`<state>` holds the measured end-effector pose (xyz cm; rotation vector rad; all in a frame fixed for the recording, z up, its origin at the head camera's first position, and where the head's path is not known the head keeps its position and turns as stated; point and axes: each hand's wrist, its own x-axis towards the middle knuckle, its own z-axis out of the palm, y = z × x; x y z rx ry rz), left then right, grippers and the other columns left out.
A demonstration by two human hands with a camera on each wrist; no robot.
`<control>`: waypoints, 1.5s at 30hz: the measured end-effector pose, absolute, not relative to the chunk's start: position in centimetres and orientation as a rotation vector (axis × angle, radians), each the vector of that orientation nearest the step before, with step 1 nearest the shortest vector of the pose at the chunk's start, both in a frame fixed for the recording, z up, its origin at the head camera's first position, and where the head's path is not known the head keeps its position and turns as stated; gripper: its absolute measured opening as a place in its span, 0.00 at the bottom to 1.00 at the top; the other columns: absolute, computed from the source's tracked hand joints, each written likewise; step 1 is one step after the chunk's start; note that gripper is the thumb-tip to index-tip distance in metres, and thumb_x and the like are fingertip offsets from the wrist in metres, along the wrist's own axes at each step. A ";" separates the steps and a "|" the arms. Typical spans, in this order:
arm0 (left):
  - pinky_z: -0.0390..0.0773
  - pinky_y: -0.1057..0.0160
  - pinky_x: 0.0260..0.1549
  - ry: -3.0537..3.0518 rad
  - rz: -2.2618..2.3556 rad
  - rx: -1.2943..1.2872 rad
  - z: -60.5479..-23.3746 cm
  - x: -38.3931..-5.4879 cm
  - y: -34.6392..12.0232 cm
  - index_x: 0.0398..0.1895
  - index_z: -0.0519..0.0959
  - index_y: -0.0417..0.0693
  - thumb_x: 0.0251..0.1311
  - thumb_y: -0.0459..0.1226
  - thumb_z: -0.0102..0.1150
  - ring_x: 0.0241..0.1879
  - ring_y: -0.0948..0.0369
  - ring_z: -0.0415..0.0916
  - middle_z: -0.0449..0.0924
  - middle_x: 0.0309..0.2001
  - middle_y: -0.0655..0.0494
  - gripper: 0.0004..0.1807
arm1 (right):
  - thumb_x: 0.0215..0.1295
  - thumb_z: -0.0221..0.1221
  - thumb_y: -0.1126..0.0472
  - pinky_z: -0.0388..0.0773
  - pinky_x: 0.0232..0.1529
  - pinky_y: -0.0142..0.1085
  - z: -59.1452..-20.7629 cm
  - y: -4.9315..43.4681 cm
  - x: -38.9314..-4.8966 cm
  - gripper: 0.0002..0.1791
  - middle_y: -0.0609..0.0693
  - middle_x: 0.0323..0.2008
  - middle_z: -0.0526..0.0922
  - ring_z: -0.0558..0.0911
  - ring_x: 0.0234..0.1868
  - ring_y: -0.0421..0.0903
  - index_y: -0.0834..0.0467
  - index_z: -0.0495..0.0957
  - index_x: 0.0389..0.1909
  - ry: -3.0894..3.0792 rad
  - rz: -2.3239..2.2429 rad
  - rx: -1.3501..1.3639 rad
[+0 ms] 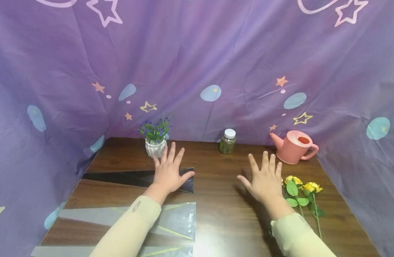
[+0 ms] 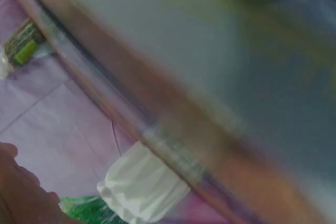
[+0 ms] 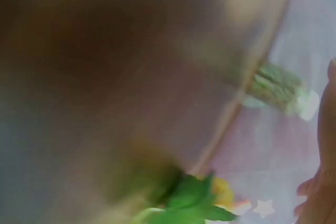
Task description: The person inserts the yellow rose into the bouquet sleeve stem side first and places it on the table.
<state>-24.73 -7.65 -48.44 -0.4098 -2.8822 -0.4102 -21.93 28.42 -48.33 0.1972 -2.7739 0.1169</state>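
Observation:
In the head view my left hand (image 1: 169,174) is held with fingers spread, over the wide end of a black tapered sleeve (image 1: 126,177). Its fingertips overlap the foot of a white pot (image 1: 154,147) with small purple flowers; whether they touch cannot be told. My right hand (image 1: 264,179), fingers also spread and holding nothing, is left of the yellow roses (image 1: 312,187) with green stems. Between and beyond the hands stands a white-capped jar (image 1: 227,142) of dried green bits. The left wrist view shows the pot (image 2: 144,182); the right wrist view is mostly blurred.
Two clear tapered sleeves (image 1: 180,217) with yellow lines lie at the near left, partly under the left forearm. A pink watering can (image 1: 293,148) stands at the back right. Purple star-patterned cloth (image 1: 190,71) surrounds the brown wooden table (image 1: 222,203) at the back and sides.

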 end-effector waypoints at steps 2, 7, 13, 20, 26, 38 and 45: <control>0.47 0.20 0.69 -2.874 -0.390 -0.421 -47.8 -25.3 -7.7 0.87 0.51 0.57 0.65 0.75 0.50 0.83 0.38 0.36 0.32 0.87 0.47 0.55 | 0.66 0.60 0.27 0.33 0.75 0.73 -47.2 28.5 -22.6 0.52 0.79 0.78 0.49 0.44 0.79 0.79 0.52 0.57 0.82 -2.760 0.159 0.144; 0.52 0.26 0.72 -2.937 -0.494 -0.450 -46.8 -25.8 -7.3 0.85 0.54 0.50 0.67 0.72 0.52 0.84 0.42 0.38 0.40 0.86 0.45 0.55 | 0.66 0.60 0.27 0.39 0.73 0.75 -45.1 27.7 -23.0 0.55 0.79 0.76 0.55 0.51 0.77 0.81 0.55 0.54 0.83 -2.765 0.290 0.125; 0.50 0.27 0.73 -3.065 -0.625 -0.398 -47.4 -25.2 -6.2 0.86 0.46 0.41 0.65 0.66 0.64 0.83 0.38 0.41 0.45 0.85 0.38 0.61 | 0.68 0.63 0.33 0.61 0.66 0.75 -45.3 25.8 -22.2 0.54 0.81 0.71 0.63 0.64 0.70 0.82 0.62 0.55 0.82 -2.879 0.467 0.057; 0.55 0.29 0.73 -3.218 -0.715 -0.213 -49.0 -24.5 -5.9 0.84 0.47 0.36 0.60 0.62 0.72 0.83 0.37 0.40 0.38 0.84 0.33 0.65 | 0.70 0.65 0.43 0.72 0.61 0.68 -46.4 23.2 -21.6 0.49 0.79 0.64 0.71 0.72 0.65 0.78 0.67 0.57 0.79 -2.882 0.761 0.015; 0.61 0.30 0.71 -3.326 -0.569 -0.170 -49.3 -24.0 -5.3 0.82 0.56 0.35 0.60 0.63 0.71 0.81 0.36 0.45 0.43 0.83 0.32 0.60 | 0.70 0.65 0.46 0.71 0.65 0.65 -47.1 20.8 -21.5 0.45 0.77 0.64 0.73 0.75 0.65 0.75 0.69 0.60 0.77 -2.877 0.913 0.050; 0.64 0.32 0.69 -3.376 -0.363 -0.126 -49.1 -22.9 -4.7 0.81 0.60 0.36 0.64 0.66 0.65 0.79 0.36 0.51 0.49 0.82 0.31 0.56 | 0.69 0.67 0.55 0.84 0.48 0.49 -50.5 16.6 -21.4 0.30 0.59 0.40 0.88 0.86 0.40 0.51 0.75 0.76 0.61 -2.868 1.407 0.229; 0.64 0.33 0.70 -3.376 -0.356 -0.128 -49.1 -23.0 -5.3 0.82 0.59 0.39 0.72 0.62 0.58 0.80 0.36 0.49 0.47 0.83 0.33 0.48 | 0.69 0.66 0.58 0.83 0.54 0.53 -51.3 13.7 -21.9 0.21 0.63 0.45 0.89 0.87 0.49 0.59 0.72 0.83 0.53 -2.837 1.429 0.137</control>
